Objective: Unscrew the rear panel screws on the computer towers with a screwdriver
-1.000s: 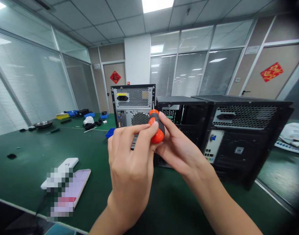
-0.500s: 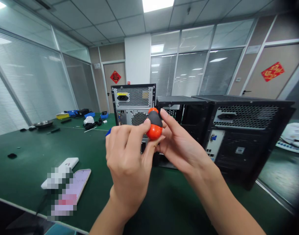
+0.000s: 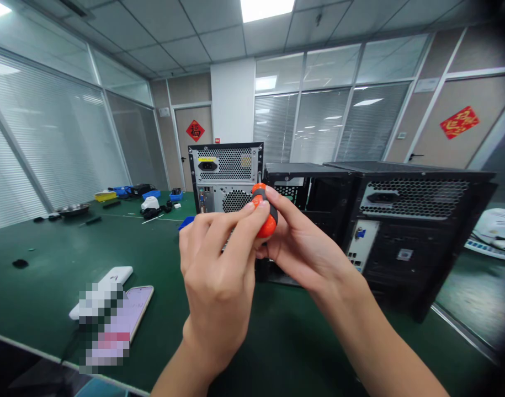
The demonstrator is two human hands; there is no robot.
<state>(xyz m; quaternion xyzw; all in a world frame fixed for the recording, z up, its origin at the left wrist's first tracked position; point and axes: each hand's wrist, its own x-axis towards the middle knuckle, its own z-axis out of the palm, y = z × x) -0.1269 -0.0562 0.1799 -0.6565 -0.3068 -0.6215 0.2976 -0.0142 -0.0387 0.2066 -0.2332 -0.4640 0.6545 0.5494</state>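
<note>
Both hands grip an orange and black screwdriver (image 3: 268, 227) in front of my chest. My left hand (image 3: 219, 264) pinches the handle from the left, fingertips over its top. From the other side my right hand (image 3: 306, 237) closes around it, thumb near the collar. The short metal shaft points away, toward the upper right edge of the silver-backed computer case (image 3: 227, 165). Whether the tip touches a screw there is too small to tell. My hands cover the lower part of that case's back.
Two black computer cases stand to the right, one open-framed (image 3: 327, 193), one closed (image 3: 409, 237). A phone (image 3: 138, 309) and a white power bank (image 3: 120, 274) lie at the left on the green table (image 3: 161, 259). Small parts, a metal dish (image 3: 73, 210) and blue bins sit farther back.
My left fingers have shifted over the top of the screwdriver handle, and the handle has turned and moved slightly right. My right hand stays nearly in place.
</note>
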